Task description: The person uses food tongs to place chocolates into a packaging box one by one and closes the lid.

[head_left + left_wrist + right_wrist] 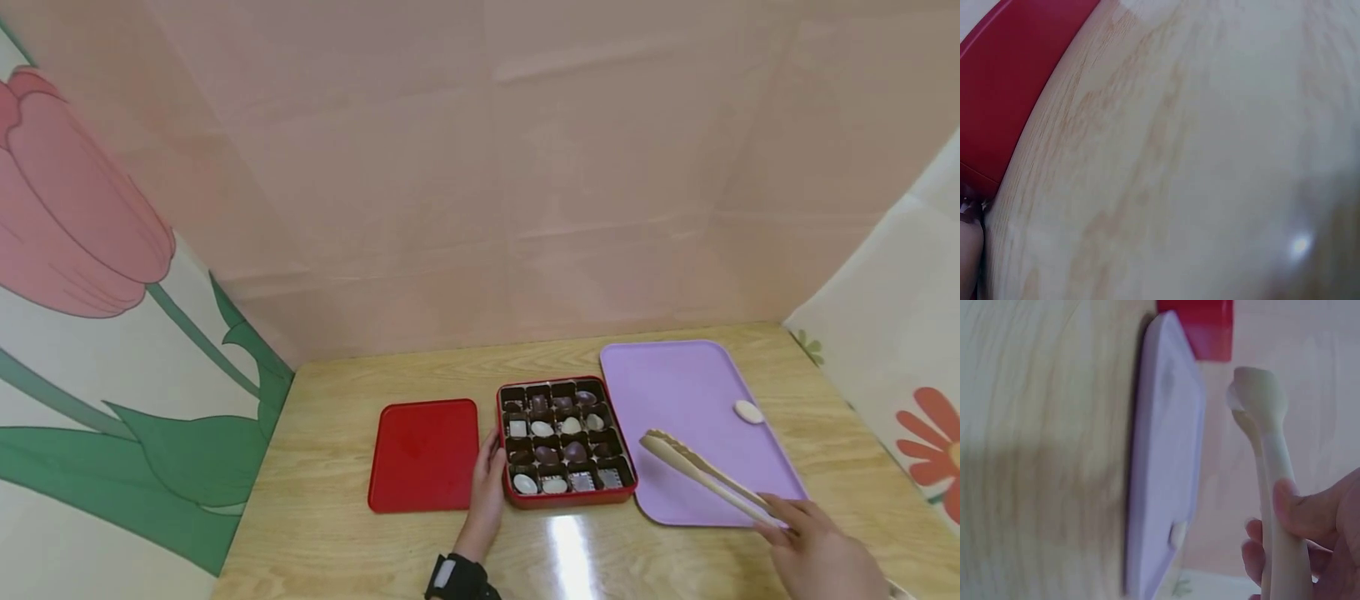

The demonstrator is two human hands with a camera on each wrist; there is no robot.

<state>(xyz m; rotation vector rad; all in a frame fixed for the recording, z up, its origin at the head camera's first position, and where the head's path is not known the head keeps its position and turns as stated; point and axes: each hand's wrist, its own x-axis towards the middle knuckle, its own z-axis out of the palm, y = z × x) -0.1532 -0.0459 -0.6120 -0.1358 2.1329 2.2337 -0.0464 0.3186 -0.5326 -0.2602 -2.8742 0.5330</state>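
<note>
My right hand [825,550] grips cream-coloured tongs [705,477], thumb on one arm and fingers on the other. Their tips hover above the purple tray [675,383]; in the right wrist view a small whitish piece [1233,399] shows between them. A white oval chocolate [748,412] lies at the tray's right edge. My left hand [487,483] rests against the left side of a red box [570,500]. Dark and white chocolates [571,426] sit in its brown divided insert. Two compartments at the front right hold no visible chocolate.
A red lid [424,458] lies flat on the wooden table [322,467], left of the box. The tray stands close against the box's right side. A pink-beige sheet [480,208] hangs behind the table, with flower-printed sheets at both sides.
</note>
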